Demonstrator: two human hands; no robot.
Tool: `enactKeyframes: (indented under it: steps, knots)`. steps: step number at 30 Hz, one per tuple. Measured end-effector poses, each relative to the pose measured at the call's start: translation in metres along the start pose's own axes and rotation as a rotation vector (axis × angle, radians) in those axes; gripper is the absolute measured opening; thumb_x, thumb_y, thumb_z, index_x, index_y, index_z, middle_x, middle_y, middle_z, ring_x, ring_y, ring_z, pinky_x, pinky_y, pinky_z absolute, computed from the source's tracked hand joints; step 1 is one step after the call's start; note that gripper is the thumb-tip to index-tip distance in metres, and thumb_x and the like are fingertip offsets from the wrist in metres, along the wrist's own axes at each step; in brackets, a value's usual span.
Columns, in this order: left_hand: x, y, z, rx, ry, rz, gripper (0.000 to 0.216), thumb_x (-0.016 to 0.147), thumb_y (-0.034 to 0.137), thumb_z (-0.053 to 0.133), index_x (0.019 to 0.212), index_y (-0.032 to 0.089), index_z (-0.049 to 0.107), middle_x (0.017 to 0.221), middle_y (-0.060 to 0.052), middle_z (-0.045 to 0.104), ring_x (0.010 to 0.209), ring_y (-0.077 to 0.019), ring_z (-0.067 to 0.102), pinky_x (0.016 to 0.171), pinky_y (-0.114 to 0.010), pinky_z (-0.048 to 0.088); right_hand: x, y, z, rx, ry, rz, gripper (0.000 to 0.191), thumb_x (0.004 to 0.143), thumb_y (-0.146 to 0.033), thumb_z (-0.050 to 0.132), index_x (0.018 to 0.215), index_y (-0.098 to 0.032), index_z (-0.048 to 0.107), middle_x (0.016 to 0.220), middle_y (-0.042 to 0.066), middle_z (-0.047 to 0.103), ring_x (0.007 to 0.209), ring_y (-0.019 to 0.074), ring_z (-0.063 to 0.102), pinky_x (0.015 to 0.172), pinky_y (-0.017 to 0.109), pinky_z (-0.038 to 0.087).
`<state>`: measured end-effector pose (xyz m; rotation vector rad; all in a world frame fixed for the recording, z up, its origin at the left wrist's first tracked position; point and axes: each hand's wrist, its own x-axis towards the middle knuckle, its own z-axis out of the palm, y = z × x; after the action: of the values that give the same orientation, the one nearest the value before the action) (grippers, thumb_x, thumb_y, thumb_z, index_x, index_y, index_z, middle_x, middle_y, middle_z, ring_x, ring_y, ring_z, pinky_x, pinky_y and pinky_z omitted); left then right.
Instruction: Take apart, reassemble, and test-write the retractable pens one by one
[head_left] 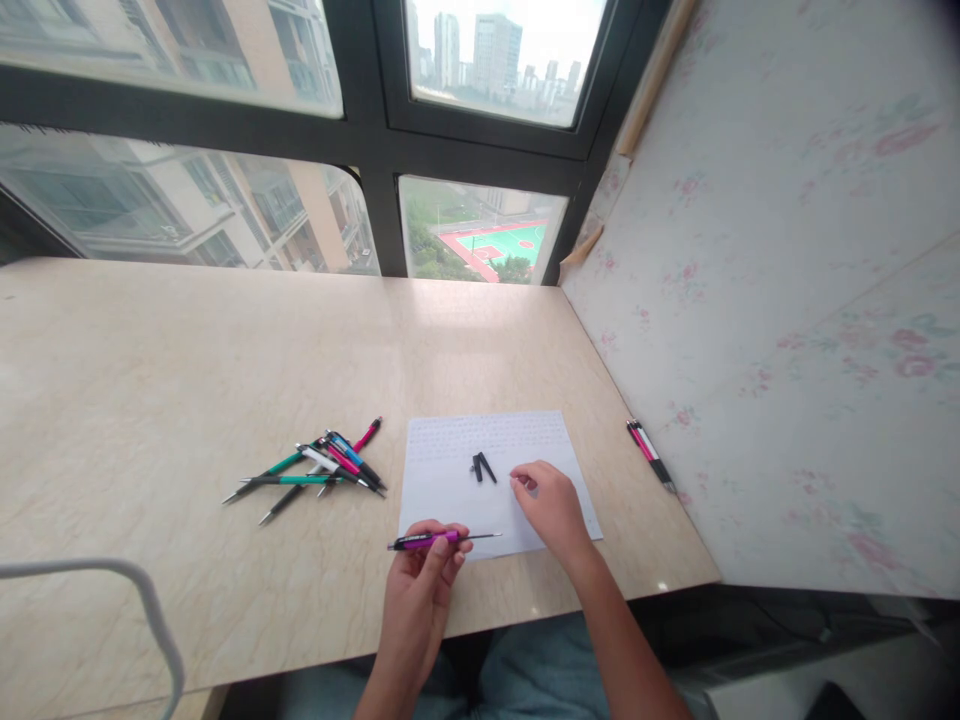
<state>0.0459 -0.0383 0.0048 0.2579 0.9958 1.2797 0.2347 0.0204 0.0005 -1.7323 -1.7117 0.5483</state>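
My left hand [424, 580] pinches a purple pen body [426, 540] held level above the desk's near edge, a thin refill tip [484, 536] sticking out to the right. My right hand [547, 500] rests on a white sheet of paper [450, 470] with its fingers curled together; whether anything is between them I cannot make out. Two small black pen parts [483, 467] lie on the sheet just left of my right hand's fingertips.
A heap of several pens [322, 465] in green, blue, pink and black lies on the beige desk [187, 380] left of the paper. One more pink and black pen [651, 455] lies by the floral wall at right. A grey chair rail [135, 590] curves at lower left.
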Motion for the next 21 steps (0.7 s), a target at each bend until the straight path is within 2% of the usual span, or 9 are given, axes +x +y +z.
enactKeyframes:
  steps: [5,10,13,15,18,21]
  knots:
    - [0.000,0.001,0.001,0.004,0.005,-0.008,0.032,0.064,0.027,0.084,0.087,0.017,0.064,0.086,-0.005,0.074,0.075,-0.0157,0.071,0.069,-0.022,0.056,0.018,-0.011,0.023,-0.078,0.024,0.021,0.014,0.082,-0.014,0.060,0.084,-0.021,0.072,0.082,0.006,0.070,0.077,0.0199,0.062,0.072,0.032,0.047]
    - [0.001,0.000,-0.001,0.000,-0.022,-0.012,0.029,0.068,0.027,0.082,0.088,0.018,0.063,0.088,-0.005,0.074,0.076,-0.0139,0.071,0.071,-0.021,0.055,0.012,-0.014,0.013,0.027,0.034,0.001,0.016,0.087,-0.018,0.056,0.087,-0.021,0.072,0.083,0.005,0.070,0.074,0.0184,0.062,0.072,0.031,0.047]
    - [0.001,-0.001,-0.001,0.014,-0.046,-0.003,0.027,0.071,0.027,0.080,0.089,0.018,0.063,0.089,-0.006,0.074,0.077,-0.0141,0.070,0.071,-0.021,0.054,-0.003,-0.020,-0.004,0.197,-0.064,-0.028,0.020,0.092,-0.022,0.051,0.089,-0.020,0.071,0.083,0.004,0.070,0.074,0.0164,0.062,0.067,0.028,0.047]
    - [0.001,-0.002,-0.001,0.031,-0.062,0.005,0.026,0.072,0.027,0.079,0.089,0.018,0.063,0.090,-0.006,0.074,0.077,-0.0145,0.070,0.072,-0.022,0.054,-0.014,-0.028,-0.016,0.281,-0.186,-0.076,0.020,0.093,-0.024,0.052,0.090,-0.021,0.071,0.085,0.003,0.070,0.076,0.0156,0.063,0.064,0.026,0.047]
    - [0.000,-0.003,0.000,0.072,-0.079,0.022,0.025,0.072,0.027,0.079,0.089,0.018,0.063,0.090,-0.007,0.074,0.076,-0.0150,0.070,0.072,-0.024,0.054,-0.027,-0.040,-0.028,0.279,-0.327,-0.166,0.014,0.090,-0.021,0.058,0.088,-0.022,0.072,0.081,0.001,0.069,0.075,0.0151,0.061,0.065,0.025,0.046]
    - [-0.001,-0.004,0.000,0.117,-0.103,0.042,0.024,0.073,0.027,0.078,0.089,0.017,0.062,0.089,-0.007,0.074,0.076,-0.0155,0.070,0.072,-0.025,0.054,-0.033,-0.046,-0.036,0.220,-0.363,-0.219,0.013,0.088,-0.017,0.061,0.087,-0.022,0.072,0.080,0.001,0.069,0.079,0.0163,0.061,0.068,0.027,0.047]
